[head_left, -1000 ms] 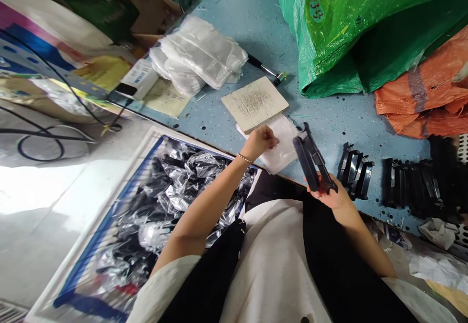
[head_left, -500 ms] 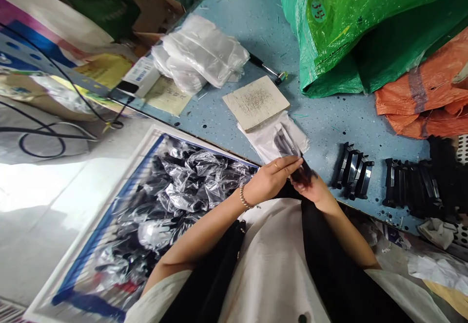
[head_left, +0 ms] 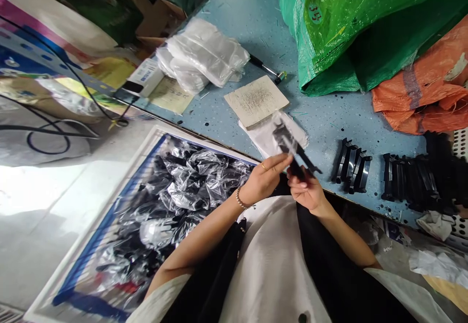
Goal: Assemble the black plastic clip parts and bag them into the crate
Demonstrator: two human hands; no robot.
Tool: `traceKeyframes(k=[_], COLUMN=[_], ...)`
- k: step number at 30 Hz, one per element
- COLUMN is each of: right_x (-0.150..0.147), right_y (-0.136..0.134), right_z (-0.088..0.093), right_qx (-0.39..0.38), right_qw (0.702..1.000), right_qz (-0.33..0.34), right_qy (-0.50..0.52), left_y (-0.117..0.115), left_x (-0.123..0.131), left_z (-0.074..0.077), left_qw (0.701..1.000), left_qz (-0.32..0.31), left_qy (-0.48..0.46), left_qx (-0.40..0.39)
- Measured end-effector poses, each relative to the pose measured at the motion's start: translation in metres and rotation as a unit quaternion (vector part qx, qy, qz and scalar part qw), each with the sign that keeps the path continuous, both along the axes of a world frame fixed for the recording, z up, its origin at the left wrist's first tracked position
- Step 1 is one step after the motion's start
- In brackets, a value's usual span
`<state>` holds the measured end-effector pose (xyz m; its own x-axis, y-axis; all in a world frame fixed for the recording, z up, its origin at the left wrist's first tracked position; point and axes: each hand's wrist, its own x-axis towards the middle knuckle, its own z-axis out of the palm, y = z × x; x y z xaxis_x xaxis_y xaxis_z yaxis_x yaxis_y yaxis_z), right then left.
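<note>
The right hand has its grip clamped on a black plastic part above the near edge of the desk. The left hand's fingers lie together against a clear bag around the part's far end; its thumb is hidden, so I cannot tell whether that grip is clamped. To do this well, I would steady the bag's mouth with the left, keep the part in line with it, and ease the ends in so their prongs do not snag the film.

Counted: one speckled board on a stack of clear bags, one green sack and one orange sack. Toward the right end, four loose black parts stand near the near edge; the farther cluster is too packed to count, as are the bagged parts in the crate against that edge.
</note>
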<state>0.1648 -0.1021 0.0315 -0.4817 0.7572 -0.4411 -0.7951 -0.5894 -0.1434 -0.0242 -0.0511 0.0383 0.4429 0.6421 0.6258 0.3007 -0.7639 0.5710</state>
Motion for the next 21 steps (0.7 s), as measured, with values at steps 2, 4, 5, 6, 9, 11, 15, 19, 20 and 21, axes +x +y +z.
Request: traceKeyframes(k=[2,4,5,6,9,11,15,19,20,21], right_x=[-0.001,-0.003,-0.005,-0.007,-0.008,-0.004,0.006,0.005,0.007,0.012], right_y=[-0.006,-0.011,-0.012,-0.011,0.001,0.011,0.015,0.001,0.0,0.0], right_z=[0.005,0.008,0.01,0.011,0.011,0.01,0.009,0.017,0.02,0.024], right_qx=[0.018,0.046,0.056,0.063,0.099,0.133,0.219,0.348,0.388,0.425], right_qw=[0.998,0.995,0.996,0.997,0.98,0.931,0.769,0.644,0.642,0.637], right_qz=[-0.01,-0.012,-0.008,-0.005,-0.02,-0.048,-0.066,0.014,0.057,0.097], right_qy=[0.059,0.082,0.071,0.042,-0.173,-0.337,-0.597,-0.681,-0.659,-0.636], left_y=[0.007,0.013,0.014,0.013,-0.001,-0.013,-0.021,-0.027,-0.031,-0.037], left_x=[-0.002,-0.002,-0.001,0.001,0.009,0.014,0.024,0.014,0.002,-0.014], left_z=[-0.006,-0.013,-0.016,-0.018,-0.019,-0.016,-0.002,0.019,0.024,0.028], left_qw=[0.998,0.992,0.99,0.989,0.994,0.994,0.99,0.991,0.99,0.986], left_qz=[0.066,0.126,0.143,0.148,0.081,0.01,-0.066,-0.062,-0.058,-0.053], left_qy=[-0.006,-0.015,-0.019,-0.019,0.008,0.04,0.089,0.11,0.129,0.156], left_qx=[-0.013,-0.008,0.005,0.021,0.076,0.1,0.086,0.031,0.006,-0.034])
